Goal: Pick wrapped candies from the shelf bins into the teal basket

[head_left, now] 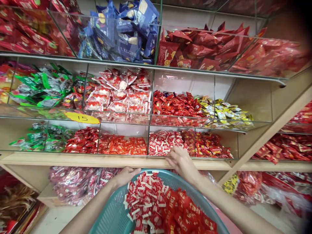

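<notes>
A teal plastic basket (114, 211) sits close below me, filled with red-and-white wrapped candies (146, 198) and red packets (187, 214). My left hand (125, 175) grips the basket's far rim, fingers curled over it. My right hand (180, 161) reaches over the front glass of a shelf bin holding the same red-and-white candies (162, 141). Its fingers are bent down into the pile and their tips are hidden, so I cannot make out whether they hold any.
Glass-fronted shelves hold sweets in divided bins: blue packets (126, 29) and red packets (207, 45) on top, green (41, 84), white-red (117, 92) and yellow (224, 112) ones below. A yellow tag (81, 117) reads 15. Bagged candy lies under the wooden shelf edge (73, 160).
</notes>
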A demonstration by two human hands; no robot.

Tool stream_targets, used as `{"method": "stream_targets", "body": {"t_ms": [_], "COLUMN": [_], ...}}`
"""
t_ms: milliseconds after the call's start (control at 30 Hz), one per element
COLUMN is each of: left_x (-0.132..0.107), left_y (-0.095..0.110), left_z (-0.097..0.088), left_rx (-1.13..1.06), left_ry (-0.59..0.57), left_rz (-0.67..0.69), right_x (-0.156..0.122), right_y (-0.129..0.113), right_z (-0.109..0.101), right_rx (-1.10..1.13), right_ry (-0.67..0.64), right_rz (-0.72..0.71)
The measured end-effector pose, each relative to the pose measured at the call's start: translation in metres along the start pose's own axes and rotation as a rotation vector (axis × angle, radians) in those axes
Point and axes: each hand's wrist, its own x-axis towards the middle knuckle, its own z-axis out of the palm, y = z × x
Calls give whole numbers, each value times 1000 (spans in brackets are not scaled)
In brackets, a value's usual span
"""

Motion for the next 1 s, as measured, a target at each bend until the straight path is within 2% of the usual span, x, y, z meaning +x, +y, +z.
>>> {"method": "stream_targets", "body": {"t_ms": [67,133,233,367,467,600,767,1000], "left_x": [-2,-4,-6,-6,-4,-1,1,0], "left_y": [2,6,9,8,4,1,-2,-1], "left_z": [0,0,1,1,0,-1,-1,0], "left_rx": [29,30,-7,-10,-15,-4,-4,-45], "left_ry": [-11,-14,-9,-2,-13,-27,-26,-35], "left_rz": [28,55,62,52,56,43,58,69], "right_x": [-20,-41,-64,-74,-75,-74,-72,-71], "right_y": [-25,-47,-64,-65,-64,-69,-71,-54], "right_z": [1,7,24,49,61,65,59,61], "right_rx": [69,100,95,94,121,148,248,248], "right_ry": [-98,-263,-432,-554,-593,-628,-555,-481], "right_rz": [-69,-131,-41,97,148,177,210,344]}}
